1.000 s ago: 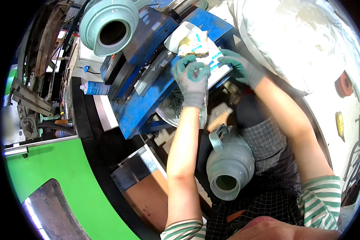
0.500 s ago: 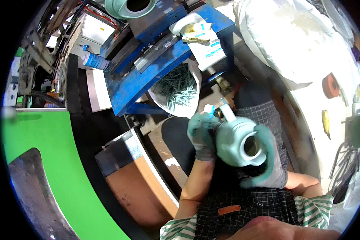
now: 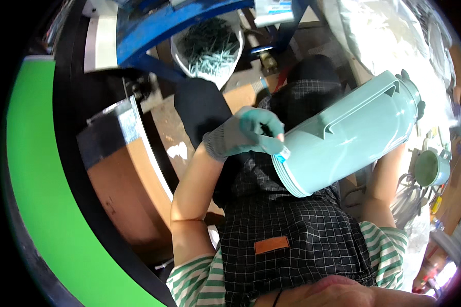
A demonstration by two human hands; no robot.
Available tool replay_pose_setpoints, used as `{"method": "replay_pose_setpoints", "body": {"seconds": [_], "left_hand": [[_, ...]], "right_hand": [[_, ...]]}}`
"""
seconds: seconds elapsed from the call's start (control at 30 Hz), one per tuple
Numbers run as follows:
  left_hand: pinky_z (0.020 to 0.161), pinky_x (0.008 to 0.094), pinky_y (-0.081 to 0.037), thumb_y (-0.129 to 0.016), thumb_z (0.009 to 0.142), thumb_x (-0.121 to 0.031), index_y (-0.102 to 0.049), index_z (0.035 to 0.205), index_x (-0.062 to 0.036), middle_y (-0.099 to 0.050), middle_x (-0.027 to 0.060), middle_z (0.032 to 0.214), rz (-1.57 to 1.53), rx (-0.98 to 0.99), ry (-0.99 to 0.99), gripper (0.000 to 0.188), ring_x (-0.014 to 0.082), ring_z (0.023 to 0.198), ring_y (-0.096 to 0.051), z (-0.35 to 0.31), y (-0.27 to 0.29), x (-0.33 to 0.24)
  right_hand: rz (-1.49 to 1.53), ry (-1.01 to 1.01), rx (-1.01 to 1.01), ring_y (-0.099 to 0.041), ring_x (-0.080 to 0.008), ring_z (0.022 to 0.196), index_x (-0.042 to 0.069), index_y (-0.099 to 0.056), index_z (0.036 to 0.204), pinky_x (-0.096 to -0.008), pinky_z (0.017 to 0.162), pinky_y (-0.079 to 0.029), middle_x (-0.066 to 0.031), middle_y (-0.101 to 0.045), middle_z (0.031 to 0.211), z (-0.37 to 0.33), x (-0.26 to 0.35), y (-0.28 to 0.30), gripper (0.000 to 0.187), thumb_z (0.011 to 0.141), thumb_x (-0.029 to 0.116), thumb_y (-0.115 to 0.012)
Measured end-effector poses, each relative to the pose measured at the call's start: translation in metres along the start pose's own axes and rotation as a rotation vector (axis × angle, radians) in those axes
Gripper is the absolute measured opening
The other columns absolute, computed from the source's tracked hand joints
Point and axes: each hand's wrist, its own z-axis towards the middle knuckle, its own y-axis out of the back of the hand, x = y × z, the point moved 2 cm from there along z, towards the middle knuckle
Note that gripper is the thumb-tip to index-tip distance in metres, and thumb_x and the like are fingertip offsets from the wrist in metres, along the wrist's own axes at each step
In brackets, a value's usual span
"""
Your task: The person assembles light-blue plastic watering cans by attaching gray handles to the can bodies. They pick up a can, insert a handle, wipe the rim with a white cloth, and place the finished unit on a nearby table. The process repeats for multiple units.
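Down over the person's lap, a big pale green jug (image 3: 348, 135) lies tilted on its side, with its bottom end low and near the middle and its top end up toward the person's right. A long handle runs along its upper side.

The left hand (image 3: 246, 134), in a grey and green glove, is curled at the jug's bottom rim. Its fingertips (image 3: 277, 139) pinch a small white sticker (image 3: 285, 153) right at that rim, so the hand is closed on the sticker and touching the jug.

The right hand is hidden behind the jug. Only the bare right forearm (image 3: 386, 176) shows, going up under it, so I cannot tell if that hand is open or closed.

A checked apron (image 3: 292, 225) covers the lap, just under the jug. To the person's left stands a brown box (image 3: 123, 169), close to the left elbow. Up ahead, a white bag of nails (image 3: 207, 48) hangs below a blue frame (image 3: 164, 23), well apart from the hands. Another green jug part (image 3: 430, 166) sits off to the right, near the jug's top end. Open room is small on both sides.
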Motion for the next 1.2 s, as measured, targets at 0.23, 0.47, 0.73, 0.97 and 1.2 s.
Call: {"method": "replay_pose_setpoints", "body": {"seconds": [0.23,0.47,0.73,0.97,1.2], "left_hand": [[0.081,0.0252,-0.056,-0.097,0.07,-0.014,-0.076,0.101,-0.005,-0.074,0.0008,0.098,-0.007,0.134,0.189,0.038,0.0095,0.089,-0.069,0.01,-0.004,0.008],[0.079,0.0292,-0.055,-0.095,0.074,-0.024,-0.071,0.099,-0.004,-0.072,0.0036,0.092,0.295,0.129,0.175,0.04,0.0126,0.085,-0.069,0.012,-0.011,0.001],[0.078,0.0353,-0.055,-0.081,0.091,-0.038,-0.067,0.112,-0.0057,-0.07,0.012,0.097,0.619,-0.247,0.406,0.042,0.0215,0.085,-0.067,-0.01,0.0,0.069],[0.116,0.0378,-0.044,-0.036,0.113,-0.053,-0.056,0.147,0.0,-0.064,0.0123,0.142,-0.473,-0.682,0.163,0.066,0.0211,0.13,-0.059,-0.06,-0.025,0.052],[0.095,0.0357,-0.057,-0.06,0.107,-0.033,-0.067,0.132,0.0013,-0.073,0.0122,0.122,0.16,-0.722,-0.037,0.042,0.0198,0.107,-0.07,-0.029,0.065,-0.021]], "right_hand": [[0.085,-0.012,0.023,-0.05,-0.0376,0.142,0.001,-0.03,0.163,-0.054,0.122,-0.04,-0.0201,-0.05,0.157,0.008,-0.031,-0.02,0.1,0.093,0.063,-0.066],[-0.001,0.037,-0.075,-0.053,-0.0434,0.139,-0.004,-0.037,0.158,-0.0547,0.12,-0.042,-0.0266,-0.053,0.152,0.017,-0.038,-0.021,0.105,0.087,0.066,-0.071],[0.007,0.082,-0.183,-0.051,-0.0417,0.141,-0.004,-0.035,0.159,-0.0538,0.122,-0.038,-0.0259,-0.053,0.152,0.016,-0.033,-0.023,0.107,0.087,0.064,-0.073],[-0.351,0.16,-0.082,-0.052,-0.0339,0.142,0.002,-0.024,0.165,-0.051,0.121,-0.041,-0.0172,-0.054,0.152,0.012,-0.031,-0.093,0.117,0.082,0.061,-0.081],[-1.091,-0.306,0.389,-0.055,-0.0293,0.139,0.004,-0.039,0.16,-0.0432,0.121,-0.04,-0.0158,-0.054,0.154,-0.026,0.002,-0.095,0.135,0.049,0.047,-0.101]]}}
